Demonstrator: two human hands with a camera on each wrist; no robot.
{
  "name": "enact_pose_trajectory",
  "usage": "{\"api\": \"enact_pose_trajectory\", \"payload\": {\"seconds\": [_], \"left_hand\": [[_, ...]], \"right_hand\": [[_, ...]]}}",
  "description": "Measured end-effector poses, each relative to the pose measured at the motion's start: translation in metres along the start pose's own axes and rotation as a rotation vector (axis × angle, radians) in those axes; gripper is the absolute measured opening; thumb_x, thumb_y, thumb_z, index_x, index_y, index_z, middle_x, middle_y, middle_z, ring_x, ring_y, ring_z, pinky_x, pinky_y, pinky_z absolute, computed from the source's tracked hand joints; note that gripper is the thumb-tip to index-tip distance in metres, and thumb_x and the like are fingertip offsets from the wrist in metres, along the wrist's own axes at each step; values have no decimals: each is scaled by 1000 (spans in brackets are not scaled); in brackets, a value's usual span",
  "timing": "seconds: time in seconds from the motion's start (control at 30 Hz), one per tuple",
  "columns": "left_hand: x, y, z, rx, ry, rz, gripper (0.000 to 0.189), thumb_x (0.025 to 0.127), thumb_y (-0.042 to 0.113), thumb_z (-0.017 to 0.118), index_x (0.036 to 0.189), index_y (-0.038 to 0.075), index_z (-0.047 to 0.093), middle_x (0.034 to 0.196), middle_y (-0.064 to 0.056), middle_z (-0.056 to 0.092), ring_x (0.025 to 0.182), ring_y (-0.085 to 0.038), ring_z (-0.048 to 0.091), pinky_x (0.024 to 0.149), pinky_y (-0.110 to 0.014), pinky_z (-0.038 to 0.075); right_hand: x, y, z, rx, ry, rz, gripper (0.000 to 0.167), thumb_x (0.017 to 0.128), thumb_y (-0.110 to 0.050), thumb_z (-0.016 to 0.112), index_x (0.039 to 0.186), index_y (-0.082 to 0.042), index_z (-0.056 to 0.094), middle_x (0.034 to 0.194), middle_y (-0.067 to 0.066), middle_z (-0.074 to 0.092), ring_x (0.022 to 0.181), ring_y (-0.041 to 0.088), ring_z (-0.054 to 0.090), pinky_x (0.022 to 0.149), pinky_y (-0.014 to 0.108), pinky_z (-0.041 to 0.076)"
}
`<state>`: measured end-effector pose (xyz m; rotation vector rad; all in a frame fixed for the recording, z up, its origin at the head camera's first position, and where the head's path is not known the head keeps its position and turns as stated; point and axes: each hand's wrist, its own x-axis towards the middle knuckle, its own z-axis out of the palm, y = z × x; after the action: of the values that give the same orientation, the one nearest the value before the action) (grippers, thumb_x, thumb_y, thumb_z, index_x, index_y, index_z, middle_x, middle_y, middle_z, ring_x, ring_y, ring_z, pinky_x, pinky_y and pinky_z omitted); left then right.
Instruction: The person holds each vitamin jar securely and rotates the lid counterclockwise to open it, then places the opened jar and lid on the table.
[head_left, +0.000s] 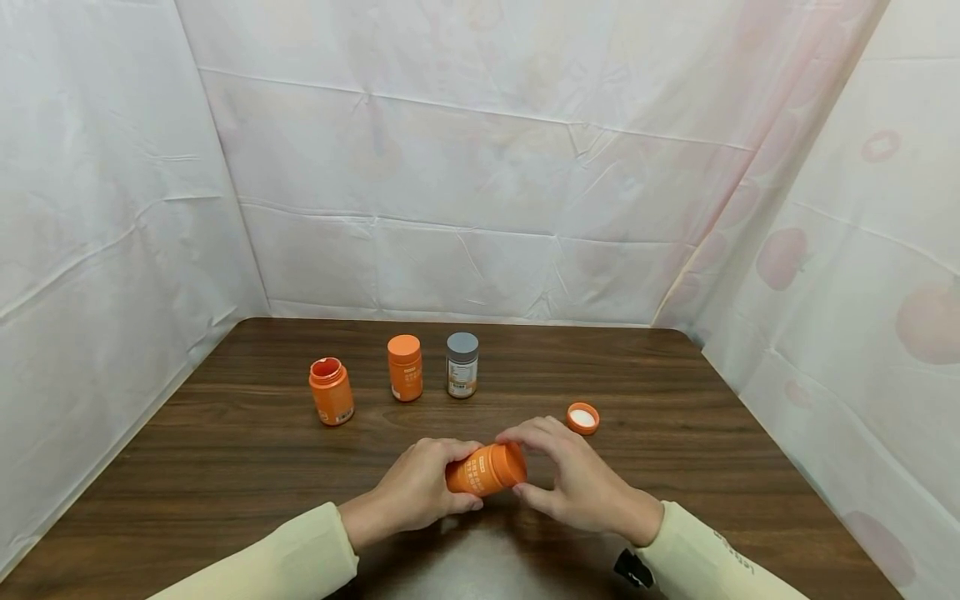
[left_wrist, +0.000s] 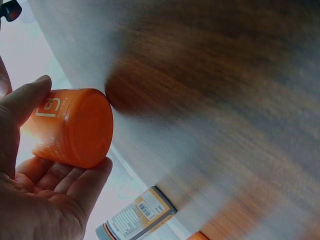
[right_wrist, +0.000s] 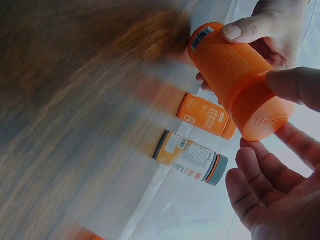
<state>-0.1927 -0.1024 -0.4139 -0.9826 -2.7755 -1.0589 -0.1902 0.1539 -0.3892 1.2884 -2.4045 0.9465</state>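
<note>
An orange bottle is held tilted, low over the near part of the table, by my left hand; the thumb and fingers wrap its body. Its orange cap is on and faces my right hand. The right thumb and fingertips pinch the rim of that cap, as the right wrist view shows. In the left wrist view the bottle's base points toward the camera. A loose orange cap with a white inside lies upturned beyond the right hand.
An uncapped orange bottle stands at the left of the wooden table. To its right are a capped orange bottle and a bottle with a grey lid. Pale sheets hang around the back and sides.
</note>
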Motion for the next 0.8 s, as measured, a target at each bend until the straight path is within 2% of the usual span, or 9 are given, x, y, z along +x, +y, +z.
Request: {"api": "enact_pose_trajectory", "payload": {"seconds": [0.23, 0.37, 0.47, 0.57, 0.67, 0.8], "left_hand": [[0, -1, 0, -1, 0, 5, 51, 77, 25, 93, 123, 24, 71, 106, 15, 69, 88, -2, 61, 81, -29, 53], [0, -1, 1, -1, 7, 17, 50, 77, 24, 93, 122, 24, 71, 106, 14, 69, 88, -2, 61, 81, -29, 53], [0, -1, 1, -1, 11, 19, 49, 77, 23, 93, 121, 24, 71, 105, 14, 69, 87, -2, 61, 80, -29, 53], [0, -1, 1, -6, 12, 14, 49, 77, 22, 93, 121, 24, 71, 105, 14, 69, 86, -2, 61, 79, -29, 52], [0, -1, 1, -12, 9, 4, 48, 78, 23, 92, 121, 24, 71, 105, 14, 69, 86, -2, 61, 79, -28, 52], [0, -1, 1, -16, 6, -5, 47, 78, 23, 92, 121, 24, 71, 104, 14, 68, 86, -2, 61, 79, -27, 52]], "right_hand": [[-1, 1, -1, 0, -16, -13, 65, 75, 3, 85, 130, -22, 64, 126, -10, 60, 116, 10, 54, 97, 35, 50], [0, 1, -1, -5, -9, -19, 68, 73, 2, 87, 131, -23, 62, 127, -10, 59, 116, 11, 54, 96, 36, 50], [0, 0, -1, 0, 0, 13, 66, 78, -8, 89, 134, -25, 60, 128, -9, 60, 118, 11, 55, 97, 36, 51], [-1, -1, 0, 21, 3, 73, 58, 85, -26, 86, 136, -27, 57, 128, -9, 60, 116, 11, 57, 94, 38, 53], [-1, -3, 0, 30, 5, 155, 52, 89, -42, 81, 133, -27, 59, 122, -12, 62, 107, 10, 58, 91, 39, 53], [0, -4, 1, 18, 8, 245, 52, 89, -52, 77, 128, -21, 64, 110, -16, 63, 94, 7, 57, 83, 32, 52]]}}
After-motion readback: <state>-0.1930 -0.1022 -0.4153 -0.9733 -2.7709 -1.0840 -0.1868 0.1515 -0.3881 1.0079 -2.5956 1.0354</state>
